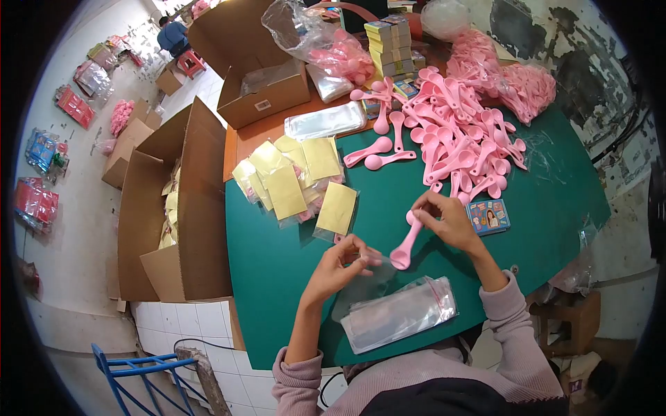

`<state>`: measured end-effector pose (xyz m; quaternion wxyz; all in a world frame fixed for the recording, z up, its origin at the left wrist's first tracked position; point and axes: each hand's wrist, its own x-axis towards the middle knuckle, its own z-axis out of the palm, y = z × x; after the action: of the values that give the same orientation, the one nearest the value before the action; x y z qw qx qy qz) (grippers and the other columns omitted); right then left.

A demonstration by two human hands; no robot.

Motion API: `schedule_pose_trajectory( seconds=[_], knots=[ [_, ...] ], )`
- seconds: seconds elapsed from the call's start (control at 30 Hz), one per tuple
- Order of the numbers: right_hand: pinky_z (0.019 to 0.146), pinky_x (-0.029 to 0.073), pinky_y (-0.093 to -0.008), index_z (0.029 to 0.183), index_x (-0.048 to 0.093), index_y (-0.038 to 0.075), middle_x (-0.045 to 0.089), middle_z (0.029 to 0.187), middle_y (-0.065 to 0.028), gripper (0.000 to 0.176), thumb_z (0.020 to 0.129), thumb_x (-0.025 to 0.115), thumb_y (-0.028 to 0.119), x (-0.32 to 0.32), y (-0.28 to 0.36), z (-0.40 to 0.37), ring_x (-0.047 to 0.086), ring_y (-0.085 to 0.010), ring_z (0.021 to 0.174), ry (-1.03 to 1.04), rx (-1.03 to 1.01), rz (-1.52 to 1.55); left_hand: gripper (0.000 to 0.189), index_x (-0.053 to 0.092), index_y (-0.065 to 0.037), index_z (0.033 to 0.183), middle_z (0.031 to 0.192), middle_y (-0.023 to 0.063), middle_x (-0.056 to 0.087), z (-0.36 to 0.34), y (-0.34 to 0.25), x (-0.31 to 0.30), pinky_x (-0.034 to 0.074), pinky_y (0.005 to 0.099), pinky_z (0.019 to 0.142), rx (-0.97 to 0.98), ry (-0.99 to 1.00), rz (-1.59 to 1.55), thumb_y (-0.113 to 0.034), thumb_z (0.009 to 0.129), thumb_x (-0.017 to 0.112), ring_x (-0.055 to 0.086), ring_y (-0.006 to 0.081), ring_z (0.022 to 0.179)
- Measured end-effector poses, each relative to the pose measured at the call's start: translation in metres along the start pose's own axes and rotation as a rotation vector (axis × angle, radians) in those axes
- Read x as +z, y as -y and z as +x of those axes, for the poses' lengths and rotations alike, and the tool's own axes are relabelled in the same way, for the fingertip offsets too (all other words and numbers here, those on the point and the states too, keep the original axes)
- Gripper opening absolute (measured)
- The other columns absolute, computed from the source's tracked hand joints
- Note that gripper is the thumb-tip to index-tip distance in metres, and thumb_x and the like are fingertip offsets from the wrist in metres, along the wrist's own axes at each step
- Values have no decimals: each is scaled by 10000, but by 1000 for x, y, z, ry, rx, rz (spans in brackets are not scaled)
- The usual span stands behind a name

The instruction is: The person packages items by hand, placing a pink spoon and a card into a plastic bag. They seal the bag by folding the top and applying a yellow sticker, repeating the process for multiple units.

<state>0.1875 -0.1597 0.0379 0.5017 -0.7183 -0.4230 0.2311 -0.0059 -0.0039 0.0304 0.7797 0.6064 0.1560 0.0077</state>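
Observation:
A pink double-ended measuring spoon [406, 247] is pinched in my right hand [447, 219], its larger bowl pointing down toward me. My left hand [338, 269] closes its fingers on a thin clear plastic bag [365, 286], whose edge reaches the spoon's lower bowl. Just below both hands lies a stack of clear plastic bags [399, 317]. Beside my right wrist sits a small stack of printed cards [488, 216]. A bag with a yellow card [337, 210] rests beyond my left hand.
A heap of pink measuring spoons [454, 139] covers the far right of the green table [270, 291]. Filled bags with yellow cards [286, 194] pile up at left. Open cardboard boxes [201, 236] stand beside the table, with card stacks [388, 45] at the back.

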Motion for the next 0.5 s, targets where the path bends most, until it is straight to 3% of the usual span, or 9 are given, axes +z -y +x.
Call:
schedule_pose_trajectory(
  seconds=[0.03, 0.13, 0.27, 0.5],
  knots=[
    [558, 448, -205, 856, 571, -1, 567, 665, -22, 101, 824, 583, 94, 2, 2, 0, 546, -62, 622, -111, 42, 90, 135, 427, -56, 869, 975, 165, 618, 2, 3, -1, 507, 273, 748, -41, -29, -77, -85, 848, 557, 613, 194, 898],
    [569, 458, -187, 880, 568, 0, 576, 723, -17, 83, 839, 574, 73, 11, -9, 0, 555, -51, 647, -292, -43, 243, 147, 428, -53, 867, 912, 170, 640, 7, 13, -1, 506, 258, 736, -44, -85, -108, -62, 843, 573, 628, 175, 840],
    [573, 460, -187, 897, 563, -9, 580, 756, -18, 88, 845, 572, 62, 17, -7, -3, 558, -48, 657, -317, -102, 335, 164, 438, -49, 888, 882, 175, 648, 7, 13, 3, 502, 242, 728, -47, -124, -38, -45, 830, 592, 633, 155, 808],
    [598, 477, -197, 891, 559, -20, 586, 760, -27, 87, 846, 567, 54, 18, 0, -5, 574, -62, 662, -253, -112, 267, 207, 490, 2, 1010, 858, 95, 652, 10, 19, 5, 462, 201, 703, -7, -197, 3, -57, 837, 586, 605, 95, 788]
  ],
)
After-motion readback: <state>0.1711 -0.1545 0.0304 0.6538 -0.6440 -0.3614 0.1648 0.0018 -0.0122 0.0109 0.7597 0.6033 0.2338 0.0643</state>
